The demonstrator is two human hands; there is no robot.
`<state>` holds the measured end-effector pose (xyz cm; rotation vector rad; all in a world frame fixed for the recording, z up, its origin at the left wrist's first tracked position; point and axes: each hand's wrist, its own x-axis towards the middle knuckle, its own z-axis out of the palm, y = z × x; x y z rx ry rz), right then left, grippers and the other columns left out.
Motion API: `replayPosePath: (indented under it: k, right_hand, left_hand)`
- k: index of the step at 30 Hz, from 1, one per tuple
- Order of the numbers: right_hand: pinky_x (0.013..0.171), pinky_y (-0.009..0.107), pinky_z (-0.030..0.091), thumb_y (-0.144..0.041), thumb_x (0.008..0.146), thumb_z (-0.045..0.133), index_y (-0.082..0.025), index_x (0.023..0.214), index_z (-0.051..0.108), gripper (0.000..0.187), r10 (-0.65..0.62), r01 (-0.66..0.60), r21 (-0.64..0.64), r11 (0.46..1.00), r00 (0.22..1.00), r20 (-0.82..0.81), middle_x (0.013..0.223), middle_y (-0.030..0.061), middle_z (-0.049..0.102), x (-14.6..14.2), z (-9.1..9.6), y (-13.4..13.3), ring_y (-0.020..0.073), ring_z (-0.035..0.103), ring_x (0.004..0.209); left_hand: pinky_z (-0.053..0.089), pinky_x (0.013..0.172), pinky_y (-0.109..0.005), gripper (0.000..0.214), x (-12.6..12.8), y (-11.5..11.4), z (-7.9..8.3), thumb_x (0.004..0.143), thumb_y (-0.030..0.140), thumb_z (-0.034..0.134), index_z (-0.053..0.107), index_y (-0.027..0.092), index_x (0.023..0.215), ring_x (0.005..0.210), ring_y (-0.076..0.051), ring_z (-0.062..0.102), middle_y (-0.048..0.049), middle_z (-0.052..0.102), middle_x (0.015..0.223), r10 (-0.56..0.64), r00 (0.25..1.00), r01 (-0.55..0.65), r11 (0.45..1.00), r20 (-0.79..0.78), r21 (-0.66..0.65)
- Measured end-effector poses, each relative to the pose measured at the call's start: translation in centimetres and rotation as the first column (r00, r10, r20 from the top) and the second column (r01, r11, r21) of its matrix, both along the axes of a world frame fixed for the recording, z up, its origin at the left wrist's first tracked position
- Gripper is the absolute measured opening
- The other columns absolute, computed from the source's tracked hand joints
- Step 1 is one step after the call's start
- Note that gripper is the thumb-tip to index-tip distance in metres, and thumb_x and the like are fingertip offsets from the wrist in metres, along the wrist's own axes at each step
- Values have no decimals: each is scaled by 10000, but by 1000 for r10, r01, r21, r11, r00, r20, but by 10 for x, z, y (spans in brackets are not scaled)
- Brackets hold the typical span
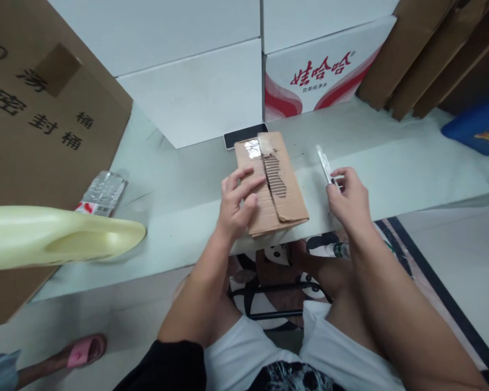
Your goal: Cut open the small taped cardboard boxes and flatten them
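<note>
A small brown cardboard box [291, 187] lies on the pale green covered surface in front of me. A seam runs along its top, with torn, ridged cardboard beside it and clear tape at the far end. My left hand [237, 203] rests on the left part of the box top, fingers apart and touching the cardboard. To the right of the box, my right hand [349, 198] is closed around a slim pale utility knife [324, 163]. Its far end points away from me and is apart from the box.
Behind the box lies a dark flat device [244, 136] against stacked white cartons [204, 98]. A large carton [65, 70], a silver packet [105, 193] and a pale yellow curved object [65, 239] are left. Folded cardboard [407, 60] and a blue container [478, 127] stand right. Another person's foot [83, 350] shows lower left.
</note>
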<state>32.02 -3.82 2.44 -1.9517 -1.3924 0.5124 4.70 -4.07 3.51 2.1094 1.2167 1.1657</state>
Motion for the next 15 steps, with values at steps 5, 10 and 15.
replayPosePath:
  k: [5,10,15]
  right_hand:
    - [547,278,456,-237,819,542,-266,1056,644,259,225,3,427,904,846,-483,747,-30,559,-3,26,-14,124,545,566]
    - [585,293,527,-273,826,757,-317,1115,643,314,407,-149,570,808,841,-357,784,-20,606,-11,79,-22,140,608,620]
    - [476,287,471,-457,1006,556,-301,1137,655,226,357,-160,492,856,871,-338,704,-8,653,-39,89,-24,151,599,530]
  left_hand:
    - [359,1163,-500,481,22,-14,8,991,500,445,677,294,1358,1351,-317,517,-75,573,1484,-32,995,36,999,-97,41]
    - [376,1161,-509,513,17,-5,-1,984,536,435,641,284,1380,1380,-318,493,-98,526,1537,-29,994,41,992,-102,118]
    - [257,1259,-581,488,15,5,-5,968,621,384,695,252,1042,1515,-362,355,-88,555,1537,-10,994,30,982,-105,189]
